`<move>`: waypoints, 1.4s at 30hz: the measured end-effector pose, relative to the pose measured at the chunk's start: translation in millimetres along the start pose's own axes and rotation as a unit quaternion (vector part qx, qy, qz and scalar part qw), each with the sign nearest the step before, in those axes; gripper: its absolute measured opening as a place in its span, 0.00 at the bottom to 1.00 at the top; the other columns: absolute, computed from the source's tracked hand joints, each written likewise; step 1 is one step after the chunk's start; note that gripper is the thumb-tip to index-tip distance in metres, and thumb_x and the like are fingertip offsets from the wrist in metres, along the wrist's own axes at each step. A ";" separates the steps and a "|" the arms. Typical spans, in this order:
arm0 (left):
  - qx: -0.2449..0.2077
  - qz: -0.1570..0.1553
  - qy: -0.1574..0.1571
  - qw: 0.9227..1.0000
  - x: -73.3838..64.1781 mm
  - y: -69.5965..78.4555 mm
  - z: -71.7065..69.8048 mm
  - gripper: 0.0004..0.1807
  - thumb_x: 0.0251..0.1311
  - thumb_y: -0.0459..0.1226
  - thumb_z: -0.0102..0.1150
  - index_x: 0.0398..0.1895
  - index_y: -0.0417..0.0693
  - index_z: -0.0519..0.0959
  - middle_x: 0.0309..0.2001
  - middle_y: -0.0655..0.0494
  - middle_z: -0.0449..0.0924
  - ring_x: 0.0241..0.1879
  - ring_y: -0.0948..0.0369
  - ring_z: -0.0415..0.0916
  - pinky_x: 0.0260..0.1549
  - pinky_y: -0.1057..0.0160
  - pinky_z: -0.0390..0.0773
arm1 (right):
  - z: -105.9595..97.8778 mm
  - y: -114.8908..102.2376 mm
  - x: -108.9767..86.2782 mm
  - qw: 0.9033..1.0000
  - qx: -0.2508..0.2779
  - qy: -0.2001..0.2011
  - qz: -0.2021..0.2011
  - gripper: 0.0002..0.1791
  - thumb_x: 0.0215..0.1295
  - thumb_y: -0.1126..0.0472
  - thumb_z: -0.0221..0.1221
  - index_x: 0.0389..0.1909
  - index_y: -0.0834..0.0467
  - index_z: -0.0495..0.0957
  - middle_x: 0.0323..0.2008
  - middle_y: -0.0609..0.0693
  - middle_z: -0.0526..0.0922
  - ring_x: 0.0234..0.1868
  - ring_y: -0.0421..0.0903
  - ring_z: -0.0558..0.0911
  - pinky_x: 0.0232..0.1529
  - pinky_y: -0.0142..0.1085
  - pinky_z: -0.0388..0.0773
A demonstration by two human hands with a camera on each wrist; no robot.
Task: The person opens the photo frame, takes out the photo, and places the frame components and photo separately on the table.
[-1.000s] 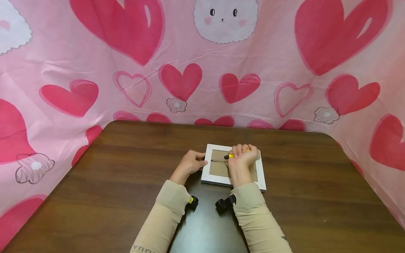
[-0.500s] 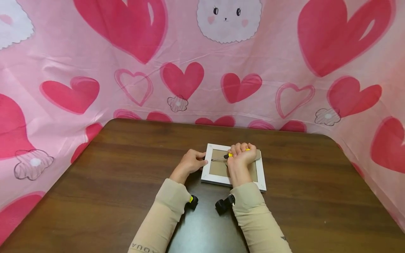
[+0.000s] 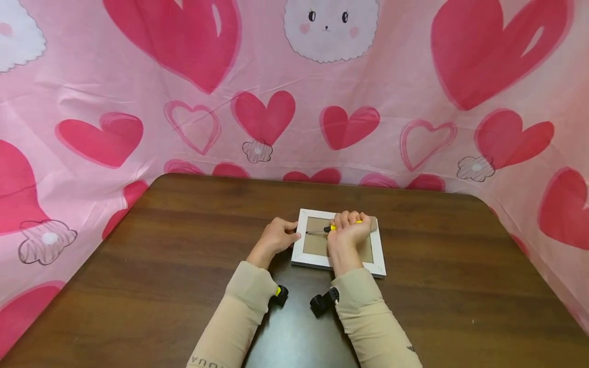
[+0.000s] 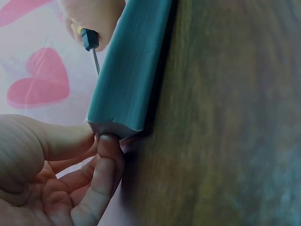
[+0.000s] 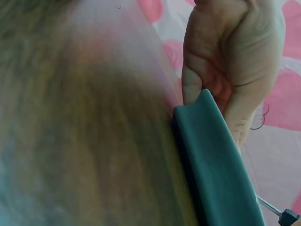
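A white-fronted picture frame (image 3: pixel 376 250) lies back side up on the table, with a brown backing board (image 3: pixel 317 247) inside its border. Thumb and fingers of my left hand (image 3: pixel 276 236) pinch the frame's left edge, the thumb on top; the left wrist view shows this grip at the end of the frame's side moulding (image 4: pixel 129 70), which looks teal there. My right hand (image 3: pixel 348 236) is wrapped round the yellow-and-black handle of a screwdriver (image 3: pixel 317 231). Its tip meets the backing's left margin by the inner border. The right palm hides part of the backing.
A small beige flap (image 3: pixel 375 225) shows past the right hand at the frame's right side. The brown wooden table (image 3: pixel 184 245) extends around the frame. Behind it hangs a pink cloth (image 3: pixel 303 128) with hearts. Each wrist carries a black camera (image 3: pixel 321 304).
My right hand and wrist have shifted slightly left, turning a little with the screwdriver. The screwdriver tip stays at the same margin. My left hand keeps its pinch on the frame.
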State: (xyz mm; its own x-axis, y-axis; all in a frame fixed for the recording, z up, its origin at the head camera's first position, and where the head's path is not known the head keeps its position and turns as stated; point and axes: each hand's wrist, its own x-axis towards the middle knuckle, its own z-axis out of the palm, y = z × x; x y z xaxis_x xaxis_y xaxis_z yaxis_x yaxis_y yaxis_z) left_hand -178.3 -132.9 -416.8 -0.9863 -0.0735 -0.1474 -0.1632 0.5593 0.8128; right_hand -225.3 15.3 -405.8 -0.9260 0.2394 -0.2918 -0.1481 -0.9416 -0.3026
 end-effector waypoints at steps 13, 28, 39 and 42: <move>-0.009 0.006 0.006 1.000 -3.1 -1.6 -0.7 0.23 0.64 0.34 0.63 0.63 0.44 0.76 0.37 0.47 0.87 0.26 0.61 0.79 0.28 0.69 0.71 | 4.6 4.0 -10.1 0.999 -0.014 -0.040 -0.027 0.30 0.72 0.60 0.34 0.04 0.53 0.54 0.03 0.44 0.54 0.06 0.39 0.50 0.14 0.29 0.45; -0.059 0.005 0.001 0.998 -2.3 -6.5 0.3 0.22 0.63 0.31 0.64 0.61 0.41 0.77 0.36 0.45 0.85 0.23 0.64 0.76 0.29 0.68 0.76 | 3.3 1.6 -8.5 0.999 -0.015 -0.036 -0.006 0.31 0.72 0.60 0.34 0.03 0.53 0.55 0.02 0.44 0.55 0.05 0.39 0.51 0.13 0.28 0.46; -0.066 0.017 0.003 0.998 -1.7 -6.2 2.4 0.22 0.61 0.30 0.65 0.59 0.39 0.78 0.30 0.47 0.85 0.20 0.64 0.74 0.25 0.69 0.74 | 9.6 4.9 -14.8 0.994 -0.071 -0.078 -0.024 0.30 0.73 0.59 0.34 0.04 0.53 0.55 0.03 0.43 0.55 0.06 0.39 0.51 0.14 0.29 0.44; -0.068 0.019 0.006 0.997 -1.0 -7.1 1.5 0.22 0.61 0.30 0.65 0.59 0.38 0.78 0.28 0.49 0.84 0.19 0.65 0.74 0.25 0.69 0.73 | 11.6 6.6 -16.2 0.993 -0.074 -0.089 -0.022 0.30 0.72 0.60 0.34 0.05 0.53 0.55 0.03 0.43 0.54 0.06 0.38 0.50 0.14 0.29 0.44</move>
State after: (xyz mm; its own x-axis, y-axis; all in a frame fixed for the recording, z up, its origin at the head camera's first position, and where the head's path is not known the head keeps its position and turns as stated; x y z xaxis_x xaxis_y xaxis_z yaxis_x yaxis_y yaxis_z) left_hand -176.2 -135.5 -423.3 -0.9919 -0.0646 -0.1095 -0.1269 0.4446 0.8867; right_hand -215.3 2.4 -392.6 -0.9684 0.2220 -0.1137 -0.1501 -0.8827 -0.4454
